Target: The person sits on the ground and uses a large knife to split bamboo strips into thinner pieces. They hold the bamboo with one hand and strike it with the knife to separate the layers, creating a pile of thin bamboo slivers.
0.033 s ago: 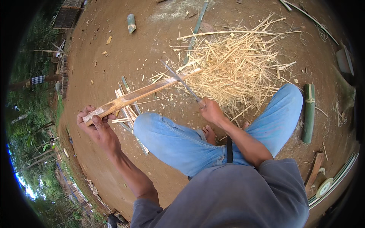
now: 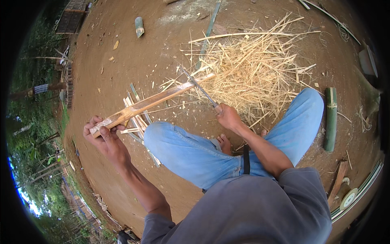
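Note:
My left hand (image 2: 110, 143) is closed around the near left end of a split bamboo strip (image 2: 154, 101), thumb on one side and fingers on the other. The strip slants up and away to the right, its pale inner face partly showing. My right hand (image 2: 228, 116) grips the handle of a knife (image 2: 208, 96). Its narrow grey blade crosses the strip close to the far end, seemingly resting on it. Beyond the blade, the strip's tip reaches the edge of a heap of pale bamboo shavings (image 2: 252, 73).
Several split bamboo strips (image 2: 140, 124) lie beside my left knee. A green bamboo section (image 2: 330, 120) rests right of my other knee, and a short bamboo piece (image 2: 139, 27) lies far left. A flat green strip (image 2: 210, 28) runs past the heap. A round disc (image 2: 349, 199) is at lower right.
The knife and my right hand have shifted slightly to the right, the blade moving a little along the strip's far end. My left hand keeps its hold.

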`<state>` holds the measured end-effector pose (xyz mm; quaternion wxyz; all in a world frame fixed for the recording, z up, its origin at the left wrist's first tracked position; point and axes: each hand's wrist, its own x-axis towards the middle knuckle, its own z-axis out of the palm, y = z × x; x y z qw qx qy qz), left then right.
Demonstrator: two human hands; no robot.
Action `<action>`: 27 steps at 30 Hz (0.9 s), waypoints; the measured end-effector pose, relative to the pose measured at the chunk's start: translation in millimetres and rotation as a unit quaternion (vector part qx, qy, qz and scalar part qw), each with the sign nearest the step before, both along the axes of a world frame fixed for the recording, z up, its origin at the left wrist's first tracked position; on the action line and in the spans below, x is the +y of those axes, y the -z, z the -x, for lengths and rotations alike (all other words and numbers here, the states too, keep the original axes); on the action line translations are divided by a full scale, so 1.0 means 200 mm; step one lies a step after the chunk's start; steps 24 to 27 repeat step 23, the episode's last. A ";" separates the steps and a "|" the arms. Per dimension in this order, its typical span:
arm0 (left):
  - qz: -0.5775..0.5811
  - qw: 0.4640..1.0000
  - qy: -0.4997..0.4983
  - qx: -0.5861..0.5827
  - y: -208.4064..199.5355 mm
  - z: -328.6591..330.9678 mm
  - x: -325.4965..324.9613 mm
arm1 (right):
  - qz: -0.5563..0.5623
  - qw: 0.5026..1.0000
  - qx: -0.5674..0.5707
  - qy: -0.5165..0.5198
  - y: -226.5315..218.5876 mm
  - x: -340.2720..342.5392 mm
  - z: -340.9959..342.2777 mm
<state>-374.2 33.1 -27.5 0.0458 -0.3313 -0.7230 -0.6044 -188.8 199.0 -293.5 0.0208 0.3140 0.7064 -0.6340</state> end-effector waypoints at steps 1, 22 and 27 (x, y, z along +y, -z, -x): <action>0.001 1.000 -0.005 0.007 0.00 -0.03 -0.02 | 0.005 1.000 0.016 -0.011 -0.01 0.01 -0.02; 0.031 1.000 -0.002 -0.006 0.25 -0.02 0.68 | 0.033 0.994 -0.098 0.039 0.81 0.75 -0.14; 0.029 1.000 0.005 -0.006 0.24 -0.01 0.71 | 0.055 0.986 -0.149 0.050 0.92 0.80 -0.14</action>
